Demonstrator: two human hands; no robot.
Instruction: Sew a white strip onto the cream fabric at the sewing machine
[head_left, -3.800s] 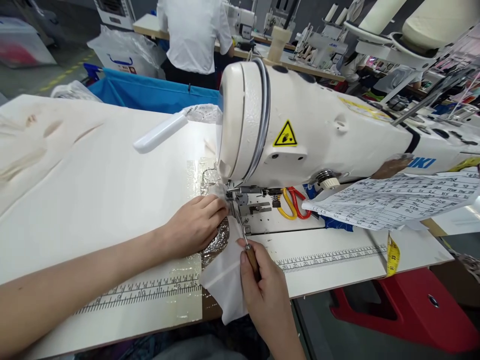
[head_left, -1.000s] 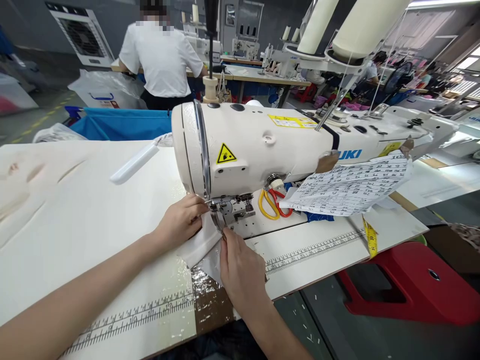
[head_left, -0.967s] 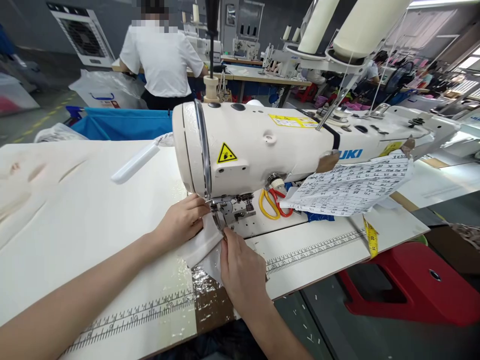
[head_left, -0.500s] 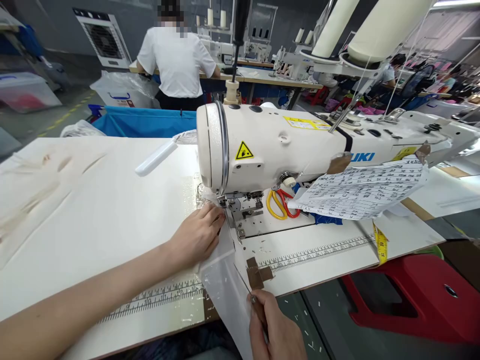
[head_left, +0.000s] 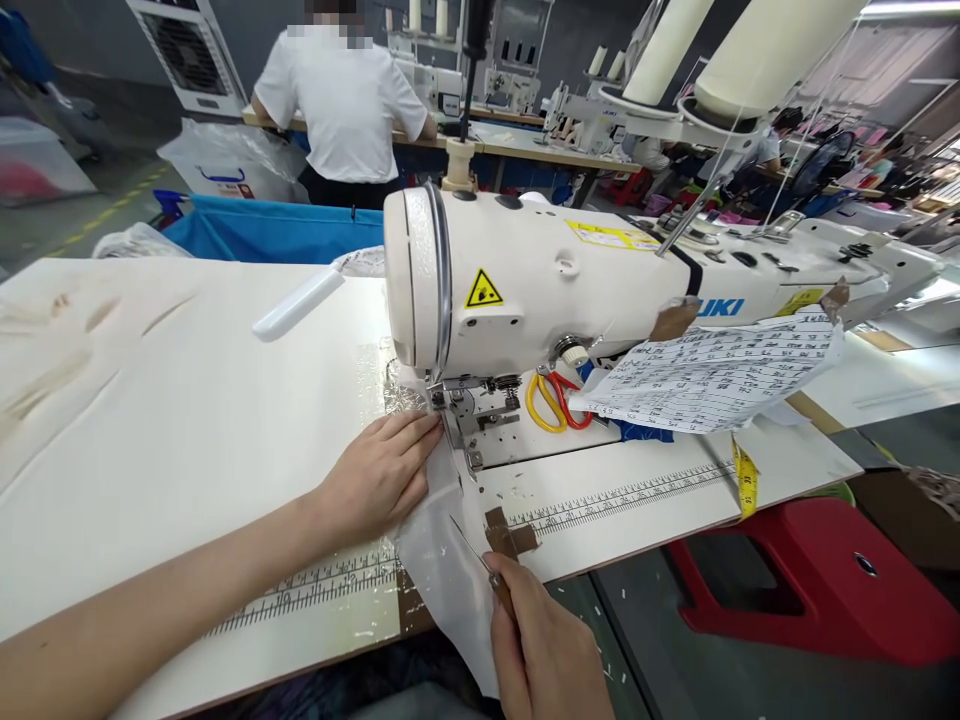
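Beside the needle area of the white sewing machine, my left hand lies on a strip of thin white fabric. Its fingers are stretched out together, pressing the cloth close to the presser foot. The fabric runs from under the foot down over the table's front edge. My right hand is closed around the brown handle of an awl, whose thin metal tip points up and left over the fabric. The lower end of the fabric passes beside my right fingers; whether they touch it I cannot tell.
Yellow-and-red-handled scissors lie behind the needle area. A handwritten sheet hangs from the machine. Printed rulers mark the white table. A red stool stands at right. A person in a white shirt sits ahead.
My left fingers have flattened out on the fabric from a more bent pose. The awl in my right hand has moved slightly up and left. The whole view has shifted a little.
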